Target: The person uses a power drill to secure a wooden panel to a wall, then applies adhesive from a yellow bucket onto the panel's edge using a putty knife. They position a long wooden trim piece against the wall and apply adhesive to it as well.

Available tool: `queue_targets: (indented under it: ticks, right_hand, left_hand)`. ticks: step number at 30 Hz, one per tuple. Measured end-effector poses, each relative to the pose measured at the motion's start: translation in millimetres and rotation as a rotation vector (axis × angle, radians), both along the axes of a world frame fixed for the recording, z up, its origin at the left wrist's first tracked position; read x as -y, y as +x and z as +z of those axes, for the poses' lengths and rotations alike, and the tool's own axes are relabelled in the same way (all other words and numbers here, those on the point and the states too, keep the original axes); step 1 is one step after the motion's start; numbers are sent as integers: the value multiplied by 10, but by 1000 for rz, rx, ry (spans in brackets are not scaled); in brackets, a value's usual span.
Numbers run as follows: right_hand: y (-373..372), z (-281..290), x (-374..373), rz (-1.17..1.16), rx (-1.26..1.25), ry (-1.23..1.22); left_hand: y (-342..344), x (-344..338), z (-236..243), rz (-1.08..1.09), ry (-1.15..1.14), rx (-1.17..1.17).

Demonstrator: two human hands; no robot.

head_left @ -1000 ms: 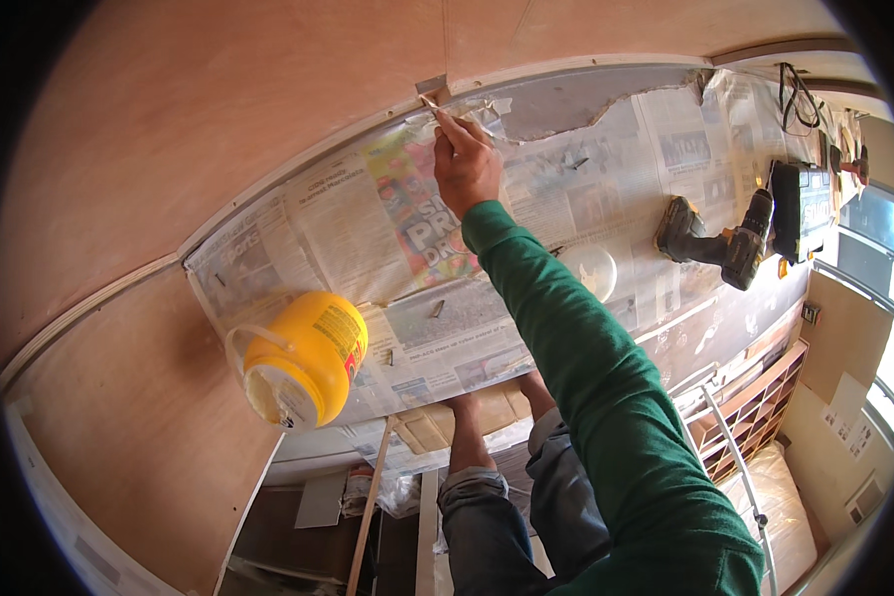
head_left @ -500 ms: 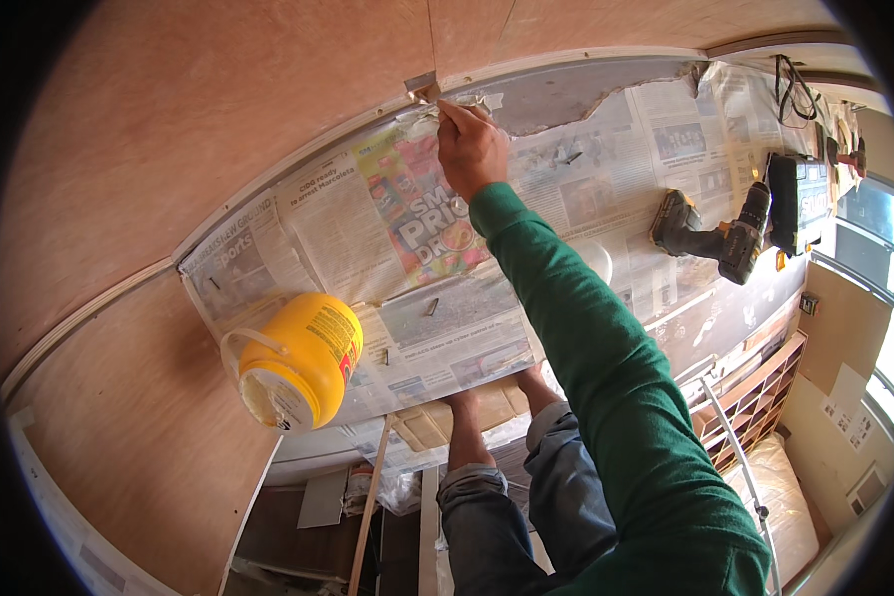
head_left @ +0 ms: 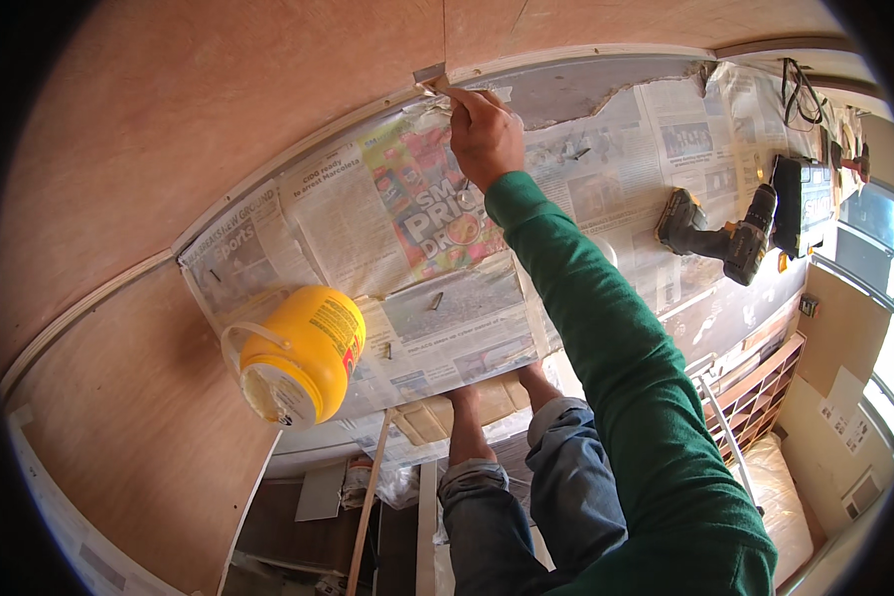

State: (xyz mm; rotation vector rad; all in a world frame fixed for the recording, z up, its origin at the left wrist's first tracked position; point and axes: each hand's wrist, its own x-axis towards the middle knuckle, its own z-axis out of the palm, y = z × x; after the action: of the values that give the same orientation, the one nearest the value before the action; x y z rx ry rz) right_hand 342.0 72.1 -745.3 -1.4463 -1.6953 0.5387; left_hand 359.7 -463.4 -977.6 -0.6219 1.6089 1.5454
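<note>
Bent fingers of my right hand [head_left: 487, 139] grip what looks like a putty knife [head_left: 431, 74], its handle mostly hidden. The flat blade touches the lower edge of the wooden panel [head_left: 268, 89], by a thin vertical seam. Below the hand, newspaper [head_left: 338, 219] covers the work surface, with a bright coloured advert page beside my wrist. A yellow plastic tub [head_left: 313, 338] with a looped handle stands at the left, its open mouth showing pale paste inside. My left hand is out of the picture.
On the right lie a cordless drill [head_left: 725, 233] and a black case [head_left: 800, 204], with a dark cable loop [head_left: 800, 94] behind. Several small metal pieces are scattered over the paper. My bare feet [head_left: 467, 427] stand at its near edge, on a brown padded piece.
My right hand and the blade have shifted slightly up and right in the picture. The whole view has also drifted a little to the right. The tub and drill stay where they were.
</note>
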Motion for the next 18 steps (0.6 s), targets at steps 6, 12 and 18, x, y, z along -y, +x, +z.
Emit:
queue_targets:
  ticks: [6, 12, 18]
  right_hand:
    - [-33, -50, -38, 43, -80, -9]
    - [50, -99, 112, 166, -152, -104]
    - [120, -114, 80, 2, -84, -96]
  left_hand:
    - [17, -57, 92, -324, -146, -215]
    - [25, -19, -9, -212, -106, -154]
    - [23, 18, 4, -430, -156, -267]
